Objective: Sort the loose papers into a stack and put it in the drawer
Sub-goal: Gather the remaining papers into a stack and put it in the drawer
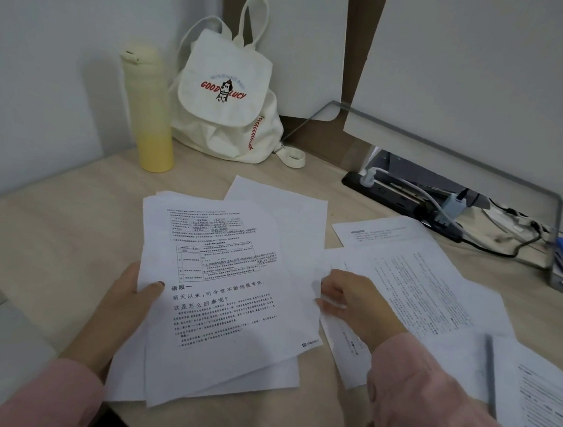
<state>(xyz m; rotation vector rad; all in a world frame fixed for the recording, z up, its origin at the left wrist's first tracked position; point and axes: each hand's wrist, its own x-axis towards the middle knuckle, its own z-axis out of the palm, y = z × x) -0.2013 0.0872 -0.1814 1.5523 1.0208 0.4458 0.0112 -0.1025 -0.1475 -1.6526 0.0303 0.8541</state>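
the held sheets [224,294] and the loose sheets [421,285] are thin white paper, matt, printed in black, and slightly wavy at the edges. the desk [65,227] looks like pale wood-grain laminate, smooth with a dull sheen. the backpack [225,104] is off-white woven canvas cloth, coarse and matt. the bottle [149,111] has a smooth satin coat. the rail [484,164] looks like grey matt metal. the power strip [395,196] is black plastic. the sleeves [427,399] are soft pink cloth.
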